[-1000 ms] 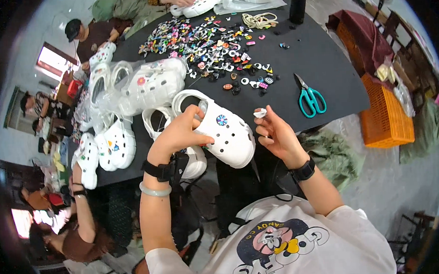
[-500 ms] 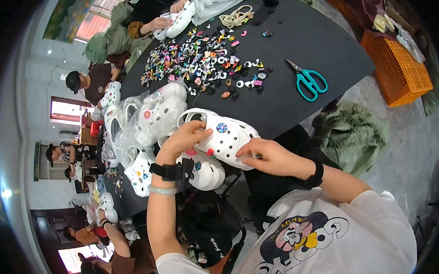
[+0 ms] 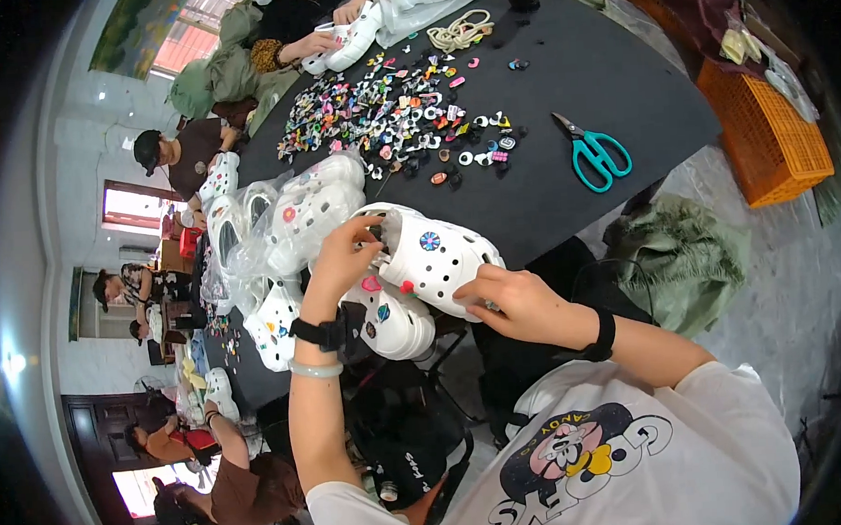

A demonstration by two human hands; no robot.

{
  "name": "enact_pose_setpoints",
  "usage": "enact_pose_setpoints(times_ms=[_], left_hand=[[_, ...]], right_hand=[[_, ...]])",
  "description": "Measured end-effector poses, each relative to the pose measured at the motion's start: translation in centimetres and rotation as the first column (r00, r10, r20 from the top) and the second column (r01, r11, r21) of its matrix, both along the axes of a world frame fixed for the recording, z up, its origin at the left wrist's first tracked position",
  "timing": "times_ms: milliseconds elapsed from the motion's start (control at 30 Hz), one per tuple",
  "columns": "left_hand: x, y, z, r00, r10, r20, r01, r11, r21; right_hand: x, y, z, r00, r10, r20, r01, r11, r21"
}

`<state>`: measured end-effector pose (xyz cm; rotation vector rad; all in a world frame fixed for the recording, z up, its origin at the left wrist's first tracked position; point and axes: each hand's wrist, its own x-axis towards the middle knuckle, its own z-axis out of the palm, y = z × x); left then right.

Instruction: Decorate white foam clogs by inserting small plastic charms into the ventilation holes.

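Note:
A white clog (image 3: 444, 266) with holes in its upper is tilted between my hands above the near table edge. It carries a round blue-and-pink charm (image 3: 429, 241) and a small red charm (image 3: 407, 287). My right hand (image 3: 525, 303) is closed on the toe end, thumb and fingers at the rim. At the foot opening, the fingers of my left hand (image 3: 345, 256) are bent inward; a dark patch shows by the fingertips, and what they pinch cannot be made out. Just below is another white clog (image 3: 390, 328) with several charms, partly covered by my left hand and the first clog.
Many small colourful charms (image 3: 395, 113) are spread over the black table (image 3: 609, 76). Teal-handled scissors (image 3: 599, 156) lie to the right. Plastic-wrapped white clogs (image 3: 315, 206) are heaped at left. A coiled cord (image 3: 460, 31) and an orange crate (image 3: 762, 135) stand farther off. Other people handle clogs around the table.
My left hand has shifted from the clog's upper to its foot opening, its fingers now bent there. My right hand stays at the toe. The whole view has moved slightly.

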<state>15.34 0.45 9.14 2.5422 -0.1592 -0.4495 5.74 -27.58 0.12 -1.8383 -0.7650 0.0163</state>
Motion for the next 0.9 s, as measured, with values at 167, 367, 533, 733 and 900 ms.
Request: enact_pose_setpoints(times_ms=[167, 367, 533, 733, 900], left_hand=[[1.1, -1.2, -0.7, 0.992, -0.126, 0.012, 0.127, 0.992, -0.03], [1.6, -0.9, -3.2, 0.998, -0.03, 0.051, 0.027, 0.998, 0.055], [1.4, 1.9, 0.8, 0.861, 0.085, 0.502, -0.171, 0.977, 0.128], [-1.1, 10.0, 7.3, 0.703, 0.463, 0.539, -0.277, 0.877, -0.391], [-4.8, 13.8, 5.8, 0.662, 0.619, 0.423, -0.343, 0.752, -0.563]], right_hand=[[0.2, 0.0, 0.0, 1.0, -0.004, 0.004, 0.004, 1.0, 0.013], [0.1, 0.5, -0.3, 0.997, -0.053, 0.064, 0.053, 0.999, 0.008], [-0.2, 0.2, -0.3, 0.997, -0.053, 0.047, 0.055, 0.998, -0.037], [-0.5, 0.1, 1.0, 0.991, -0.025, 0.135, 0.043, 0.991, -0.13], [0.0, 1.1, 0.3, 0.973, -0.055, 0.224, 0.092, 0.983, -0.158]])
